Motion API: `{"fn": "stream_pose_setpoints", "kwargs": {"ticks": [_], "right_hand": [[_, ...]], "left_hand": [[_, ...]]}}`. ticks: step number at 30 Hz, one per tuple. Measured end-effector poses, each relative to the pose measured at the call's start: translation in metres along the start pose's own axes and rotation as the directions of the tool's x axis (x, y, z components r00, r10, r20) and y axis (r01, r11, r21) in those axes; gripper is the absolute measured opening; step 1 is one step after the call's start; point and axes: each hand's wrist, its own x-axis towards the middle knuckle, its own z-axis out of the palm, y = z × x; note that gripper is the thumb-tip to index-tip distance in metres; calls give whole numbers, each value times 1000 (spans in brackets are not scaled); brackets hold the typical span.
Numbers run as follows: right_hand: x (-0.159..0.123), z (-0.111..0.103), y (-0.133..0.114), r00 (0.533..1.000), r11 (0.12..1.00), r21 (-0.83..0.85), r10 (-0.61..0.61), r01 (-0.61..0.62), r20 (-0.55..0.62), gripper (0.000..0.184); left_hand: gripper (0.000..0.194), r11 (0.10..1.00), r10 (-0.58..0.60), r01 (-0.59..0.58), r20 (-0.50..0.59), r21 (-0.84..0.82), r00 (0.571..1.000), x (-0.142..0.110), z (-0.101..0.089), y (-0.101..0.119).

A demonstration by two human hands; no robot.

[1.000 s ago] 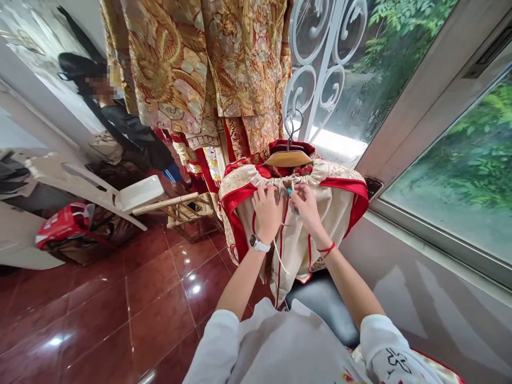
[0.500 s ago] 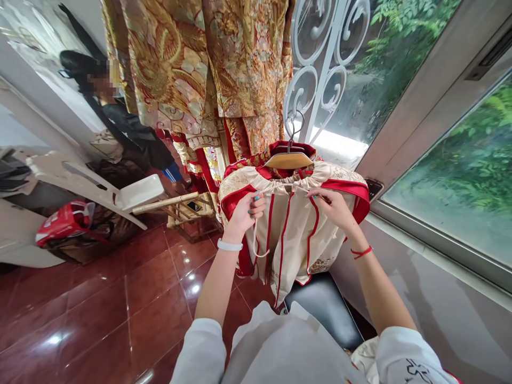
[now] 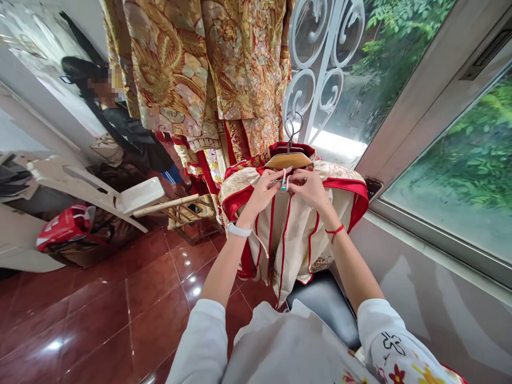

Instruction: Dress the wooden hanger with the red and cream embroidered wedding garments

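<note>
A cream skirt with red trim (image 3: 296, 229) hangs in front of me, its gathered waist just below a wooden hanger (image 3: 288, 160) with a metal hook. At the centre of the waist, my left hand (image 3: 264, 189) and my right hand (image 3: 310, 186) meet, fingers pinched on a thin white drawstring (image 3: 285, 176) that stands up in a small loop between them. A loose end of cord dangles below my left wrist. The fingertips partly cover the spot where the cord crosses.
Gold-embroidered garments (image 3: 172, 69) hang behind. A bamboo stool (image 3: 188, 213), a white chair (image 3: 136, 194) and a red bag (image 3: 66, 226) stand left, near a person in dark clothes (image 3: 128, 128). A phone (image 3: 373, 188) lies by the window at right; a black seat (image 3: 326, 306) is below.
Both hands have moved inward and slightly up, from apart along the waist to touching distance at its centre. The drawstring, pulled sideways before, is now looped between the fingers.
</note>
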Motion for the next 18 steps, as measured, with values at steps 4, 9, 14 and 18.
{"fn": "stream_pose_setpoints", "kwargs": {"ticks": [4, 9, 14, 18], "right_hand": [[0, -5, 6, 996, 996, 88, -40, 33, 85, 30], [-4, -13, 15, 995, 990, -98, -96, 98, 28, 22], [-18, -41, 18, 962, 951, -310, -100, 16, -255, 24], [-32, -38, 12, 977, 991, 77, 124, -112, -171, 26]], "left_hand": [[28, 973, 129, -138, 59, 184, 990, 4, 0, -2], [20, 841, 224, -209, 31, 499, 974, -1, -11, 9], [20, 632, 182, -190, 95, 751, 979, -13, -41, 15], [16, 847, 109, -115, 42, 520, 993, -19, -44, 11]]}}
